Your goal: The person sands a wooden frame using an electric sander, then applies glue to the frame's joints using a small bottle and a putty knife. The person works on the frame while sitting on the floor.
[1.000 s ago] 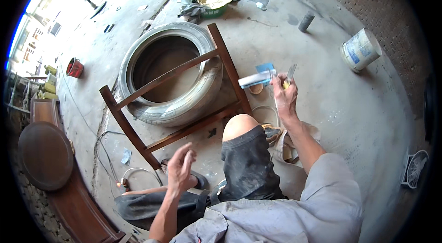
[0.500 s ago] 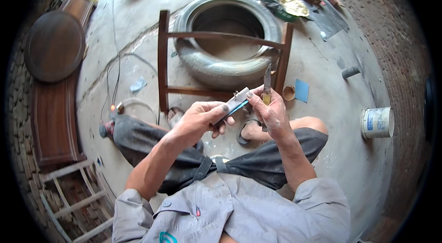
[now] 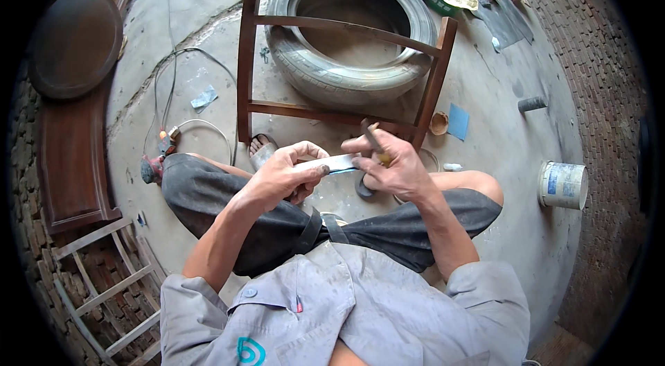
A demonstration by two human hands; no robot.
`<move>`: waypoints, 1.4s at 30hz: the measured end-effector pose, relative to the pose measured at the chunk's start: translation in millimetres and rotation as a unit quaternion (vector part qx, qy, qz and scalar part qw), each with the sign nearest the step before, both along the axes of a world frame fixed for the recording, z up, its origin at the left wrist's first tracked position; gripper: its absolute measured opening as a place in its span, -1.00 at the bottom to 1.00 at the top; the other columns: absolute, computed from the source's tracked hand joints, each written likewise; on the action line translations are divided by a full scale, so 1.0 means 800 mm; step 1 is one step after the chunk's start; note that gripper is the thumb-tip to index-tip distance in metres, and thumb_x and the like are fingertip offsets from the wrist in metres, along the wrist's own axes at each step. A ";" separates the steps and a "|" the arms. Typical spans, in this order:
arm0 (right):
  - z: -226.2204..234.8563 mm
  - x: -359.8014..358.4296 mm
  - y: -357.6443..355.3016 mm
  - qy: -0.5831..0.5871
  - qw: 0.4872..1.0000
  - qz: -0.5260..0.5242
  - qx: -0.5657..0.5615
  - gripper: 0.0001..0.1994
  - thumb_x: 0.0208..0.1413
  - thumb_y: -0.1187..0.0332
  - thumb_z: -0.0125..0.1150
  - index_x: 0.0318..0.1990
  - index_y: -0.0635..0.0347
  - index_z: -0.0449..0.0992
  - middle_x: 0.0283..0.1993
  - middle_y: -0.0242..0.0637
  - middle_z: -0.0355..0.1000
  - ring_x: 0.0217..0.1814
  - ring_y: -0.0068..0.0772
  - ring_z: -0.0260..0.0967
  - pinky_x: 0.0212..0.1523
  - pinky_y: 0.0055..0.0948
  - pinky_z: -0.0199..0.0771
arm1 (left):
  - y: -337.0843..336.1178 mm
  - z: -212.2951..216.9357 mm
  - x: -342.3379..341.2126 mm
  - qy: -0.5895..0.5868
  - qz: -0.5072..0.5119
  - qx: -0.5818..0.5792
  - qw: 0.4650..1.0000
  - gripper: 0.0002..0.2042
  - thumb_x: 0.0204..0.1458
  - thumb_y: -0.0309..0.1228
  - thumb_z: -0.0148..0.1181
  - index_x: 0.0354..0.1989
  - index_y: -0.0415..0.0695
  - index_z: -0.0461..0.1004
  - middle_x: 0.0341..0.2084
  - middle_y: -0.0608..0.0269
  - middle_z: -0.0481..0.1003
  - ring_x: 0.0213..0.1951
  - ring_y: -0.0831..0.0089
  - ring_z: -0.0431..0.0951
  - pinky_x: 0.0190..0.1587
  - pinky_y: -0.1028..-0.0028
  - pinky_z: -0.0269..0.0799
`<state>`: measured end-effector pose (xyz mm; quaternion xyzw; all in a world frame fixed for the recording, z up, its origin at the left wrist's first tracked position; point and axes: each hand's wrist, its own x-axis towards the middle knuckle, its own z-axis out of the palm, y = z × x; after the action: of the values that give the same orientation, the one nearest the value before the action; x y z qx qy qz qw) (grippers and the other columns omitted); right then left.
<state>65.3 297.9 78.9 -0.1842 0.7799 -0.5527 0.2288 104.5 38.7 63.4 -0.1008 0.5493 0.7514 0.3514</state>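
My left hand [image 3: 280, 172] grips a flat whitish strip [image 3: 338, 163] with a blue lower edge; its exact kind is unclear. The strip lies almost level between my hands. Closed round a small knife [image 3: 384, 157] with a yellowish handle, my right hand [image 3: 400, 166] meets the strip's right end with its fingertips. The knife's dark blade tilts up and left, slightly blurred. Just beyond my hands, a brown wooden frame [image 3: 246, 68] leans against a grey tyre [image 3: 312, 78] lying on the floor.
A blue square sheet [image 3: 458, 121] and a small round bowl [image 3: 439, 123] lie right of the frame. Farther right is a white bucket [image 3: 562, 184] on its side. Cables [image 3: 166, 89] and a red-and-grey tool [image 3: 151, 168] are at left, near dark wooden furniture [image 3: 73, 158].
The strip has turned from slanting to nearly level. The knife has swung from pointing upright to leaning left. My view has shifted, so the tyre and frame sit higher.
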 end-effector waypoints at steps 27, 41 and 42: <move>-0.042 0.036 -0.007 0.061 0.982 -0.179 0.020 -0.81 0.44 0.31 0.03 0.05 0.22 0.35 -0.21 0.00 0.48 -0.21 -0.03 0.50 -0.16 -0.21 0.51 | 0.018 -0.058 0.004 0.039 0.027 -0.090 0.995 -0.76 0.34 -0.36 0.14 -0.03 -0.31 0.50 -0.33 0.11 0.65 -0.39 0.42 0.69 -0.47 0.52 0.58; -0.057 0.034 -0.029 0.243 0.966 -0.092 0.000 -0.83 0.07 0.61 0.37 -0.18 0.26 0.57 -0.10 -0.17 0.39 -0.17 -0.18 0.51 -0.18 -0.26 0.57 | 0.027 -0.044 0.005 -0.014 0.055 0.108 0.992 -0.67 0.34 -0.39 0.13 0.09 -0.46 0.46 -0.04 0.02 0.57 -0.10 0.38 0.66 0.09 0.44 0.57; -0.057 0.033 -0.026 0.241 0.968 -0.077 -0.003 -0.82 0.07 0.61 0.37 -0.16 0.26 0.58 -0.10 -0.17 0.39 -0.16 -0.18 0.51 -0.16 -0.26 0.57 | 0.026 -0.046 0.006 -0.014 0.052 0.105 0.993 -0.67 0.34 -0.39 0.14 0.09 -0.45 0.46 -0.04 0.04 0.58 -0.09 0.39 0.65 0.06 0.43 0.57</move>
<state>92.0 277.2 33.2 -0.2518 0.8223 -0.5102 -0.0094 109.4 59.9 26.4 -0.1021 0.4561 0.8211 0.3277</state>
